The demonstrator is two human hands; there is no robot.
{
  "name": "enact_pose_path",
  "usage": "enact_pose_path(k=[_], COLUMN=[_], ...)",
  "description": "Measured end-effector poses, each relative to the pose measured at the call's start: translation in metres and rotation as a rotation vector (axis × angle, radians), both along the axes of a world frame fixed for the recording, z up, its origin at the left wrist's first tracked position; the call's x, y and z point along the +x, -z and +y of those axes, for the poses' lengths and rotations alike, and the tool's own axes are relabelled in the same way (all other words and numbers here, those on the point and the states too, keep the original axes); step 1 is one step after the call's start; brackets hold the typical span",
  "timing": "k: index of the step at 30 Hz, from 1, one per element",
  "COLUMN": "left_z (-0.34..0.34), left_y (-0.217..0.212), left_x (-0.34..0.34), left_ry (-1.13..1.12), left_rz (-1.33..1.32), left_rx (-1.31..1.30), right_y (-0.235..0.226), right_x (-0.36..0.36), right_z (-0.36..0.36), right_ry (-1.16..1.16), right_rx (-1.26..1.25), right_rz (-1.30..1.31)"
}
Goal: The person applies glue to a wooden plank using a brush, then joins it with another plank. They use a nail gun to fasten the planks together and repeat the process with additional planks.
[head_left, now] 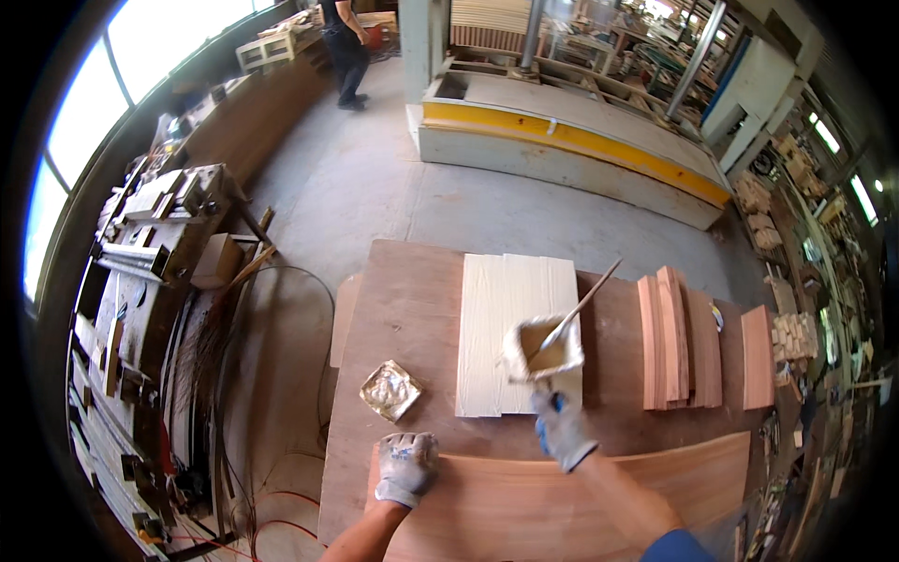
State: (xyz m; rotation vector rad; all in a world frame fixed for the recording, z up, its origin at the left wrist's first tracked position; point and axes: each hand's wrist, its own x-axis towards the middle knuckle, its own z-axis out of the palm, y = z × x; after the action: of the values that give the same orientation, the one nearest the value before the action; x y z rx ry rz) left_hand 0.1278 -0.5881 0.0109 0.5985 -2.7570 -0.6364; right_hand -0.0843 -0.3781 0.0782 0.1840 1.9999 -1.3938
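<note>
My left hand (406, 466), in a grey work glove, rests flat on the near thin reddish wood sheet (562, 501) at the table's front edge. My right hand (562, 426), gloved too, holds up a small pale container of yellowish glue (541, 349) with a brush stick (588, 298) standing in it, above the lower right corner of a white-coated panel (510, 323). The panel lies flat in the middle of the brown worktable (412, 300). A small square dish with shiny residue (390, 390) sits left of the panel, just beyond my left hand.
A stack of reddish wood strips (679, 337) and one separate board (758, 356) lie on the table's right side. A cluttered workbench with tools (140, 281) runs along the left. A yellow-edged machine bed (571, 140) stands beyond. A person (346, 47) stands far back.
</note>
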Motion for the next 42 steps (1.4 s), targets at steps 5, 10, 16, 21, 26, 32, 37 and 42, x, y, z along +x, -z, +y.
enact_pose_path(k=[5,10,16,21,26,32,37,42], left_z=[0.003,0.000,0.000,-0.002,-0.002,0.000,-0.003,-0.003], left_y=[0.005,0.009,-0.004,0.002,-0.002,0.001,-0.004,0.004], left_x=[-0.002,0.008,-0.006,0.002,0.003,0.002,0.002,0.004], left_ry=[-0.001,-0.020,0.044,0.024,-0.011,0.000,0.017,-0.007], left_rz=[0.021,-0.014,-0.023,-0.042,-0.031,0.012,-0.020,0.012], left_rx=[-0.018,0.005,0.026,0.037,0.042,-0.002,0.031,0.009], right_y=[0.036,0.039,0.069,0.016,-0.007,-0.017,0.005,0.081], right_x=[0.055,-0.019,-0.198,-0.205,-0.087,0.087,0.088,-0.016], right_z=[0.006,-0.061,-0.156,-0.175,-0.101,-0.034,-0.059,-0.133], right_ry=[-0.104,-0.231,-0.056,0.100,-0.006,0.069,-0.100,-0.118], right_rx=[0.143,0.248,0.121,-0.196,-0.204,-0.055,0.096,0.069], right_rz=[0.152,0.321,0.349,0.186,0.063,-0.176,0.029,0.370])
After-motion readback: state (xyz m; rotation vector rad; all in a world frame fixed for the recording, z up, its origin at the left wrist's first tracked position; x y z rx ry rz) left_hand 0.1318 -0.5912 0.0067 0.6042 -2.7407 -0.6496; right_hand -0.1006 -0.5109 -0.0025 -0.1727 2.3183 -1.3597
